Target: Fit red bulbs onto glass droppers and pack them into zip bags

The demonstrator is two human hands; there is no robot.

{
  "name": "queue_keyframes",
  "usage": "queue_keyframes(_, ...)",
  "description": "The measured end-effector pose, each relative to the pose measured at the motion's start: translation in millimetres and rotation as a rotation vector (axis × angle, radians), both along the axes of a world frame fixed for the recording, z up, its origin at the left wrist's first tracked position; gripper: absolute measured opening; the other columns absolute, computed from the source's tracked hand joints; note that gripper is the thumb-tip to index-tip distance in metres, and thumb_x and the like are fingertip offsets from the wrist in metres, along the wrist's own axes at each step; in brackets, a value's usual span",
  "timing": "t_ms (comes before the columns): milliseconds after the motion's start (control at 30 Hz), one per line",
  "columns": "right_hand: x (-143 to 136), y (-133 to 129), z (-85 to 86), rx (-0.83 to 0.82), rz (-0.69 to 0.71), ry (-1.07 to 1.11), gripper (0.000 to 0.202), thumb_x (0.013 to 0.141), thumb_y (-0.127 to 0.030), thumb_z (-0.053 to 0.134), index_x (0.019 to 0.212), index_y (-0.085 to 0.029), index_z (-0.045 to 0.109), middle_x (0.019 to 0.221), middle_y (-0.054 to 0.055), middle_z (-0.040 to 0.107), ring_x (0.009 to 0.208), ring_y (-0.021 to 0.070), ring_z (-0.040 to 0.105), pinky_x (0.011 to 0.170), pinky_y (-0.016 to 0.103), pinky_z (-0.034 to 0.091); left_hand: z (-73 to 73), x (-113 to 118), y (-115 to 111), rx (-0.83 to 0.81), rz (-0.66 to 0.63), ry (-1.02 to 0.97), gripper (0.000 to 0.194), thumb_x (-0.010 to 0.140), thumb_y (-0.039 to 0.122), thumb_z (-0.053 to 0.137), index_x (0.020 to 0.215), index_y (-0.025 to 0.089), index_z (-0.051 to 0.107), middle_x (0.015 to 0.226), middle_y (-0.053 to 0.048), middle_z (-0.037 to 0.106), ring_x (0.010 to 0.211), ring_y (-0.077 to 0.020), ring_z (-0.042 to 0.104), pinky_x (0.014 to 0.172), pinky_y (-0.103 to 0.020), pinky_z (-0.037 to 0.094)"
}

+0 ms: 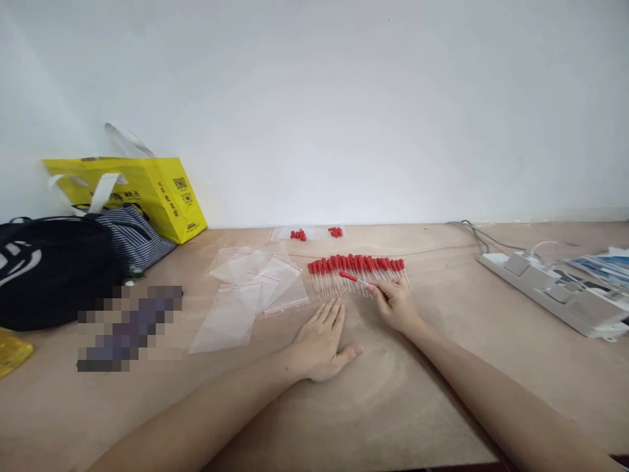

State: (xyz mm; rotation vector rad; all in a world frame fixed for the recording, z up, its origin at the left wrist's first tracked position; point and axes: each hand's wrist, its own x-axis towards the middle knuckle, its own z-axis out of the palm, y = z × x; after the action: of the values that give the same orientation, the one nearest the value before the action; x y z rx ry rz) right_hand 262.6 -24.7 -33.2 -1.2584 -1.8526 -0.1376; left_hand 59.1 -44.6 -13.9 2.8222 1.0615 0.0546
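Observation:
My right hand [397, 307] pinches the clear stem of a dropper [350, 276] that has a red bulb, its bulb end pointing left. Behind it lies a row of similar droppers [361, 262], side by side with red bulbs away from me and clear stems towards me. Flat on the table rests my left hand [322, 341], palm down, fingers stretched and thumb apart. Just left of the row, clear zip bags [230, 318] overlap in a loose spread, some with red seal lines. Against the wall, two small clusters of red bulbs [298, 235] sit on or in clear plastic.
At the left stand a yellow shopping bag [181, 203], a striped pouch [135, 239] and a black bag [59, 275]. A blurred-out dark object [132, 331] lies in front of them. On the right are a white power strip [555, 292] with cables and some papers [602, 265].

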Motion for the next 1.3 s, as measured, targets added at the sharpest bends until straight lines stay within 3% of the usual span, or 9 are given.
queue_keyframes(233,-1.8,-1.4,-1.2,-0.014,0.009,0.000,0.026,0.084,-0.029,0.038,0.075,-0.017,0.059,0.056,0.000,0.058,0.048,0.0102,0.045,0.065,0.029,0.028,6.8,-26.5,-13.5,0.000,0.108,0.033,0.077,0.081,0.059,0.017,0.132,0.001,0.019,0.139,-0.018,0.016,0.128,-0.0271,0.012,0.103,-0.038,0.016)
queue_keyframes(433,-2.5,-2.5,-0.9,-0.046,0.024,-0.010,0.024,0.084,-0.027,0.039,0.074,-0.017,0.058,0.053,-0.002,0.056,0.046,0.0098,0.044,0.065,0.029,0.028,-8.6,-54.4,-16.9,0.096,0.249,-0.011,0.076,0.081,0.059,0.023,0.133,0.004,0.021,0.139,-0.017,0.017,0.127,-0.0300,0.017,0.101,-0.041,0.021)
queue_keyframes(633,-11.1,-3.6,-2.0,-0.095,-0.049,-0.009,0.025,0.085,-0.024,0.032,0.080,-0.016,0.055,0.057,0.001,0.056,0.050,0.0124,0.047,0.062,0.027,0.030,-14.1,-88.8,-28.4,0.213,0.282,0.015,0.072,0.081,0.055,0.029,0.135,0.010,0.013,0.139,-0.013,0.018,0.127,-0.0274,0.020,0.100,-0.039,0.025)
queue_keyframes(800,-31.9,4.0,-4.0,-0.090,-0.120,-0.085,0.027,0.082,-0.016,0.030,0.100,-0.012,0.049,0.067,0.004,0.060,0.061,0.0163,0.052,0.058,0.025,0.032,-17.0,-127.2,-52.7,0.249,0.476,0.069,0.073,0.079,0.055,0.027,0.132,0.005,0.026,0.136,-0.014,0.028,0.123,-0.0268,0.030,0.097,-0.039,0.031)
queue_keyframes(933,-48.9,24.6,0.1,-0.016,-0.213,-0.246,0.021,0.080,-0.013,0.032,0.085,-0.013,0.052,0.070,0.006,0.060,0.060,0.0159,0.051,0.057,0.025,0.028,-11.4,-154.6,-65.5,0.437,0.654,0.105,0.080,0.073,0.062,0.025,0.110,-0.004,0.053,0.118,-0.024,0.049,0.113,-0.0359,0.041,0.093,-0.049,0.032)
queue_keyframes(1000,-56.2,37.1,2.4,0.009,-0.256,-0.335,0.021,0.079,-0.010,0.032,0.076,-0.013,0.052,0.066,0.006,0.059,0.059,0.0157,0.050,0.059,0.026,0.026,0.4,-157.7,-60.5,0.567,0.634,0.123,0.073,0.075,0.058,0.025,0.099,-0.001,0.060,0.119,-0.025,0.047,0.116,-0.0383,0.036,0.093,-0.053,0.027)
queue_keyframes(1100,-65.6,52.3,3.4,0.017,-0.261,-0.390,0.020,0.078,-0.009,0.034,0.072,-0.013,0.053,0.064,0.007,0.058,0.059,0.0156,0.049,0.061,0.028,0.024,20.0,-149.6,-35.5,0.597,0.554,0.093,0.063,0.079,0.051,0.026,0.108,0.005,0.057,0.120,-0.021,0.048,0.116,-0.0336,0.039,0.094,-0.048,0.027)
queue_keyframes(1200,-73.8,60.0,1.8,0.021,-0.216,-0.429,0.018,0.077,-0.009,0.039,0.071,-0.013,0.055,0.067,0.007,0.059,0.063,0.0156,0.049,0.063,0.029,0.023,26.7,-138.4,-1.2,0.450,0.513,0.148,0.053,0.081,0.047,0.028,0.122,0.018,0.046,0.132,-0.012,0.037,0.124,-0.0299,0.028,0.098,-0.050,0.018)
queue_keyframes(1300,-80.5,61.1,-0.2,0.019,-0.187,-0.460,0.017,0.076,-0.010,0.041,0.070,-0.014,0.056,0.071,0.007,0.059,0.067,0.0163,0.049,0.064,0.029,0.023,19.6,-135.1,25.5,0.167,0.586,0.240,0.052,0.084,0.046,0.024,0.131,0.025,0.028,0.137,-0.009,0.027,0.127,-0.0293,0.018,0.097,-0.054,0.014)
